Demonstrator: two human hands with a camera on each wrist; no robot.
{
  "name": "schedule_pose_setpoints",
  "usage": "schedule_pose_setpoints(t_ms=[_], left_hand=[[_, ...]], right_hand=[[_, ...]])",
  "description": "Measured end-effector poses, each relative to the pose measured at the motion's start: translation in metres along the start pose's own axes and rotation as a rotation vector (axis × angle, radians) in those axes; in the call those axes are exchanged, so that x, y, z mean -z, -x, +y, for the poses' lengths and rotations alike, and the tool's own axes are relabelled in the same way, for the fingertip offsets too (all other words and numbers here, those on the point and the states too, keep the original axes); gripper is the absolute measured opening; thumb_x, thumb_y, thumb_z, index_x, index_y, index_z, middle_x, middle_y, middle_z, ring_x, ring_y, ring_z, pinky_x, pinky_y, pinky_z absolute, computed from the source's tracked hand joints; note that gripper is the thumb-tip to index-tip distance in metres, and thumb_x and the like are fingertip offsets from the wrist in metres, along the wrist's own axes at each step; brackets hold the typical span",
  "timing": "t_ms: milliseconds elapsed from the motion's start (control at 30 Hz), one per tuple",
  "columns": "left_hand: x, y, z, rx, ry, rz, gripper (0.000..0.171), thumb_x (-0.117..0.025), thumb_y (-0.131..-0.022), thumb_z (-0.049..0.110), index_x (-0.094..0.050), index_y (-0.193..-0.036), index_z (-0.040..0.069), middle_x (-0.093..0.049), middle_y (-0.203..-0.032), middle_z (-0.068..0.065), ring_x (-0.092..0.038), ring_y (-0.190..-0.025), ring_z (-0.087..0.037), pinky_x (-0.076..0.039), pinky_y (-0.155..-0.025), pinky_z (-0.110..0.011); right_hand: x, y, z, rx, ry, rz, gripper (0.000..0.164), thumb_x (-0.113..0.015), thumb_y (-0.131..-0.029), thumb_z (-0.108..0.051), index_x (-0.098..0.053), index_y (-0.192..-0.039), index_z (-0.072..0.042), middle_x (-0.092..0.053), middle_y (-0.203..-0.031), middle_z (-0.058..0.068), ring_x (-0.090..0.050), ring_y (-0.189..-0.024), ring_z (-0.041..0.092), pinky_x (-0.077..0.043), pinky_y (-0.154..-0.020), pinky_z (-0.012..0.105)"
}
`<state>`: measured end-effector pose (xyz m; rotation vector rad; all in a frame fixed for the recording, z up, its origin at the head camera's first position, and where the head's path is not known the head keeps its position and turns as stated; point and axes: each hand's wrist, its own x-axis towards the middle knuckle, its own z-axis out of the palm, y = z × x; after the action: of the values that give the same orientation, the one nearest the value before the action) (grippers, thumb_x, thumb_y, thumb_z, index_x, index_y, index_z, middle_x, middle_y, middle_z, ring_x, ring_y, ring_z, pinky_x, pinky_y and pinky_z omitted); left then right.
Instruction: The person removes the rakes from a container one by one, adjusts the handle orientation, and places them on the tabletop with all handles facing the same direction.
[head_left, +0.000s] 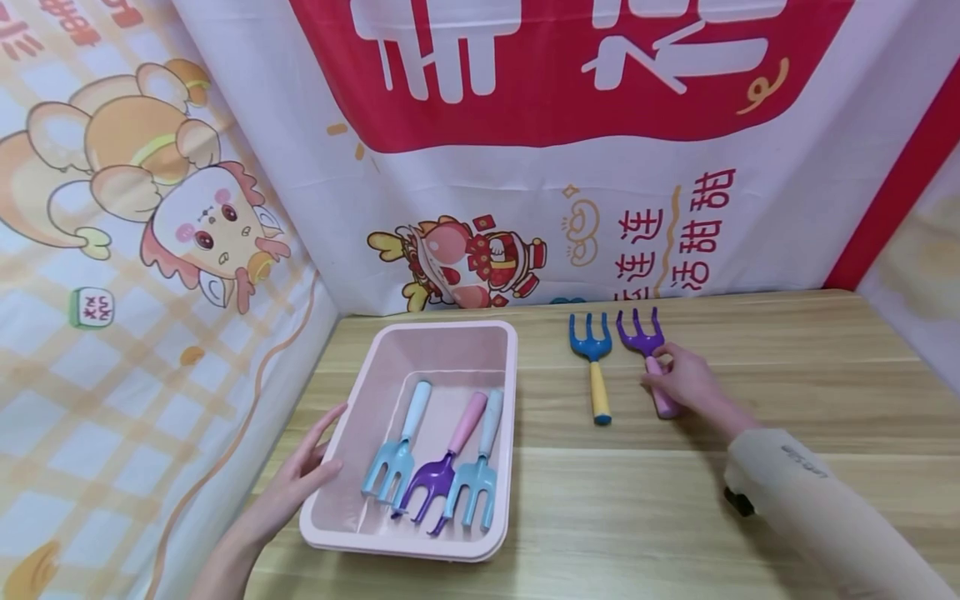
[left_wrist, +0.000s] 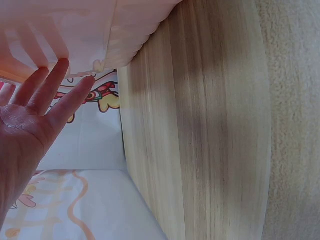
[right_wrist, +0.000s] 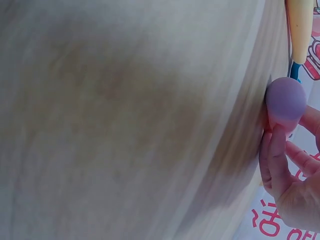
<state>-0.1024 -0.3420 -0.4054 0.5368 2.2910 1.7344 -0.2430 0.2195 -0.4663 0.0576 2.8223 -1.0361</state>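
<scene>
Fingers of my right hand (head_left: 693,382) pinch the pink handle of a purple hand fork (head_left: 642,339), which lies on the table with its tines toward the back. In the right wrist view, the handle's rounded end (right_wrist: 286,100) shows between thumb and fingers. Just left of it lies a blue hand fork (head_left: 598,387) with a yellow handle. My left hand (head_left: 306,468) rests its extended fingers against the left side of a pale pink basin (head_left: 408,546). Inside the basin are two light blue forks (head_left: 395,458) and a purple fork (head_left: 437,477) with a pink handle.
The wooden table (head_left: 600,517) meets a printed white and red cloth (head_left: 450,183) at the back. Another patterned cloth (head_left: 112,350) hangs along the left. The basin's raised walls stand between my two hands.
</scene>
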Motion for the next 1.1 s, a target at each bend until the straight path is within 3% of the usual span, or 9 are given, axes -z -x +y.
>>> schedule_pose_setpoints(t_ms=[433, 700, 967, 1100], left_hand=[[0.001, -0.001, 0.001, 0.015, -0.01, 0.004, 0.068, -0.043, -0.1, 0.0, -0.011, -0.157, 0.015, -0.033, -0.141, -0.041, -0.059, -0.114, -0.02, -0.053, -0.087, -0.037], [0.0, -0.001, 0.0, 0.009, -0.012, 0.002, 0.068, -0.043, -0.1, -0.001, -0.01, -0.157, 0.015, -0.033, -0.141, -0.04, -0.058, -0.115, -0.02, -0.053, -0.087, -0.036], [0.0, -0.001, 0.0, 0.008, -0.015, 0.005, 0.067, -0.043, -0.1, 0.0, -0.011, -0.157, 0.015, -0.034, -0.141, -0.04, -0.058, -0.115, -0.019, -0.053, -0.088, -0.035], [0.0, 0.0, -0.001, 0.009, -0.016, 0.011, 0.067, -0.043, -0.1, 0.0, -0.011, -0.157, 0.014, -0.034, -0.141, -0.04, -0.058, -0.115, -0.019, -0.053, -0.087, -0.035]], right_hand=[[0.002, 0.002, 0.004, 0.006, -0.038, 0.016, 0.055, -0.072, -0.088, -0.026, -0.048, -0.129, 0.001, -0.059, -0.102, 0.023, -0.058, -0.077, 0.026, -0.053, -0.06, 0.031], [0.023, 0.013, -0.001, 0.054, -0.056, 0.025, 0.066, -0.065, -0.09, -0.047, -0.048, -0.136, -0.002, -0.058, -0.113, 0.023, -0.056, -0.095, 0.035, -0.052, -0.07, 0.04], [0.037, 0.023, -0.025, 0.217, -0.091, 0.031, 0.05, -0.071, -0.09, -0.023, -0.055, -0.128, 0.004, -0.063, -0.102, 0.017, -0.061, -0.096, 0.034, -0.055, -0.079, 0.043], [0.044, 0.03, -0.044, 0.303, -0.088, 0.021, 0.048, -0.071, -0.09, -0.025, -0.058, -0.126, 0.004, -0.064, -0.101, 0.014, -0.062, -0.093, 0.031, -0.055, -0.079, 0.042]])
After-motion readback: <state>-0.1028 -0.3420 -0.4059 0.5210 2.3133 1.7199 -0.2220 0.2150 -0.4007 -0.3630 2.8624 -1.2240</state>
